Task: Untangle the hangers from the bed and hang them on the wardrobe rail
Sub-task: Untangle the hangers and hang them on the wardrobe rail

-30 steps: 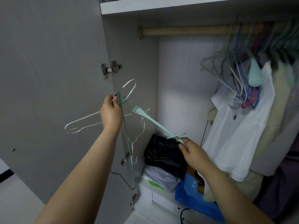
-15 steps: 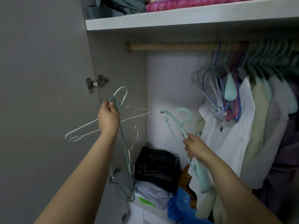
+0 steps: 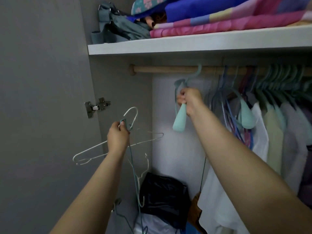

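Shelf (image 3: 194, 43) above rail (image 3: 165, 69); bedding (image 3: 219, 17) on shelf. Clothes (image 3: 273, 132) hang from rail at right. Hinge (image 3: 97, 106) far left. Bag (image 3: 162, 195) low, below rail, between both forearms.

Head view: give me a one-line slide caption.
Right hand hooks a mint hanger over the wooden rail while left hand grips wire hangers.
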The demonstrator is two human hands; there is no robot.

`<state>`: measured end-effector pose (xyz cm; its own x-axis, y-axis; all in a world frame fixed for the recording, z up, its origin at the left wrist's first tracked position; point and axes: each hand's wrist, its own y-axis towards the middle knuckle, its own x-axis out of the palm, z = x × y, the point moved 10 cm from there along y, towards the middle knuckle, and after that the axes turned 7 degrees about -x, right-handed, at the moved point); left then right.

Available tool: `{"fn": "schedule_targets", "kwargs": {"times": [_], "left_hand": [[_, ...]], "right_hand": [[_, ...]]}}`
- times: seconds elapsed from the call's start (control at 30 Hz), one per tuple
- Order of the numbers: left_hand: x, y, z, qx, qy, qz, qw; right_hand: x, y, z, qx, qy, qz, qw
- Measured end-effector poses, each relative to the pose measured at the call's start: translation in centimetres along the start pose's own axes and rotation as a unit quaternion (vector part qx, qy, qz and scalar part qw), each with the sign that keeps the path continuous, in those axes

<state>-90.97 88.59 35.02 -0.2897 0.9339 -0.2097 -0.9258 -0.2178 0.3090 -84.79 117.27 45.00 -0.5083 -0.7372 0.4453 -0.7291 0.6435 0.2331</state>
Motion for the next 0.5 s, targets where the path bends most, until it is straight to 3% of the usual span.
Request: {"fn": "schedule_targets", "kwargs": {"times": [0.2,0.3,0.37,0.5], "left_hand": [[1.0,0.4,1.5,0.011,0.005,-0.004,1.000],[1.1,0.4,1.8,0.014,0.004,-0.003,1.000],[1.1,0.2,1.7,0.011,0.010,-0.001,1.000],[1.3,-0.4,1.0,0.006,0.017,-0.008,1.000]], "right_hand": [[0.9,4.6,-2.4,0.031,-0.015,0.048,0.998],[1.9,5.2,-3.0,0.005,-0.058,-0.004,0.998],[2.5,5.0,-2.5,0.020,-0.030,-0.020,0.999],[0.7,4.6,-0.4,0.100,0.053,0.081,0.990]]}}
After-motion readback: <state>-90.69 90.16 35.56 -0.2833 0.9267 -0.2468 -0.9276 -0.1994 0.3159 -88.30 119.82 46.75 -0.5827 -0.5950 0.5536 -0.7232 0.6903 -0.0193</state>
